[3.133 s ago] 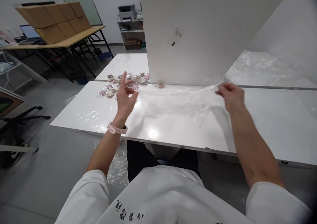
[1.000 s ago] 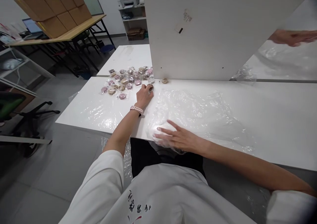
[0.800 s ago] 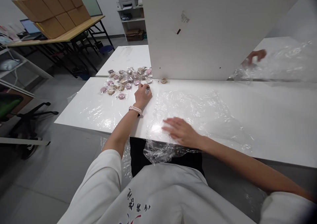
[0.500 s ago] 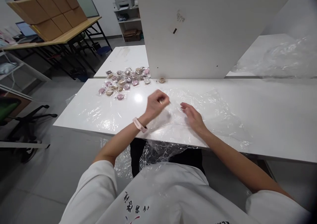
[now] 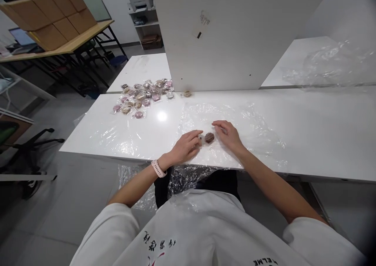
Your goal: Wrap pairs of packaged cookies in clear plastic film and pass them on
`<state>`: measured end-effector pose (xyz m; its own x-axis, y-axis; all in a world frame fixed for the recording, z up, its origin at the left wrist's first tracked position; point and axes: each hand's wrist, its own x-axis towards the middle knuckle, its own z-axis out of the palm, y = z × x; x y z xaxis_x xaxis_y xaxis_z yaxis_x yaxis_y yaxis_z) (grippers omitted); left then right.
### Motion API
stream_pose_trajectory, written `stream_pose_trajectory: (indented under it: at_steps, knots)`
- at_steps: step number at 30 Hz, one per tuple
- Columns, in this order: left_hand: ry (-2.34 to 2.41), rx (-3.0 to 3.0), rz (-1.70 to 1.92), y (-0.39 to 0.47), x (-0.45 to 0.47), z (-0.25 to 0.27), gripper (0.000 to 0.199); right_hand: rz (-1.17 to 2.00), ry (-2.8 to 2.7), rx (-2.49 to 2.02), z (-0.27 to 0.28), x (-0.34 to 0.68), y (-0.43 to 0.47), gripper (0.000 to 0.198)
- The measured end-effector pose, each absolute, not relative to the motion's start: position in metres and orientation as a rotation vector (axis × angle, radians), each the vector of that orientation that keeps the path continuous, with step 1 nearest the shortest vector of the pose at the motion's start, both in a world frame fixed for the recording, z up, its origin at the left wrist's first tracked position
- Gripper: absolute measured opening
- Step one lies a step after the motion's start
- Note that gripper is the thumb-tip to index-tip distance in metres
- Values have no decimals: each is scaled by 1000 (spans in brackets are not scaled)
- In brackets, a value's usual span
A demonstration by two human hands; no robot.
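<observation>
A dark brown, round, individually wrapped piece (image 5: 209,138), like a small cookie or candy, lies on a clear plastic sheet (image 5: 249,140) between my two hands. My left hand (image 5: 186,146), with a pink band on its wrist, rests just left of it, fingers loosely stretched out. Its fingertips are at the edge of the clear wrapper; whether they touch it I cannot tell. On the other side, my right hand (image 5: 229,136) is open, fingers slightly bent and nothing in them.
Several wrapped pink, tan and brown pieces (image 5: 138,104) are heaped at the back left of the white table (image 5: 317,133). One tan wrapped piece (image 5: 187,94) sits alone by the upright white panel (image 5: 223,42). Crumpled plastic film (image 5: 331,64) lies at the back right.
My left hand has come down and right from above the table, and the brown wrapped piece now lies on the sheet. My right hand has stayed nearly in place.
</observation>
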<state>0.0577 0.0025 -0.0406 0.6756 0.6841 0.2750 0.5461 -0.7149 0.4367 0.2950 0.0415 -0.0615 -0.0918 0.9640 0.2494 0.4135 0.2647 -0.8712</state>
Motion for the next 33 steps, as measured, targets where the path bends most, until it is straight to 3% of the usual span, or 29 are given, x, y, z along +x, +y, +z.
stream_pose_trajectory:
  at_steps: [4, 8, 13, 16, 20, 26, 30, 33]
  knots:
    - [970, 2555, 493, -5, 51, -46, 18, 747, -1732, -1313, -65, 293, 44, 27]
    - [1017, 2442, 646, -7, 40, -31, 32, 786, -1691, -1404, -56, 300, 45, 35]
    - [1703, 2005, 1063, -64, 8, -27, 20, 493, -1869, -1330, -25, 314, 5, 34]
    - [1989, 1524, 1048, -116, 0, -48, 30, 370, -1990, -1190, -22, 310, -31, 29]
    - [1628, 982, 869, -149, 5, -68, 43, 385, -2082, -1175, -38, 302, -68, 33]
    - [1018, 702, 897, -111, 12, -16, 34, 269, -2301, -1229, -52, 311, -98, 72]
    - [898, 453, 1117, -63, 20, 27, 13, 97, -2158, -1327, -56, 320, -90, 44]
    - [841, 498, 1145, -21, 33, 36, 12, 152, -1984, -1408, -54, 331, -60, 34]
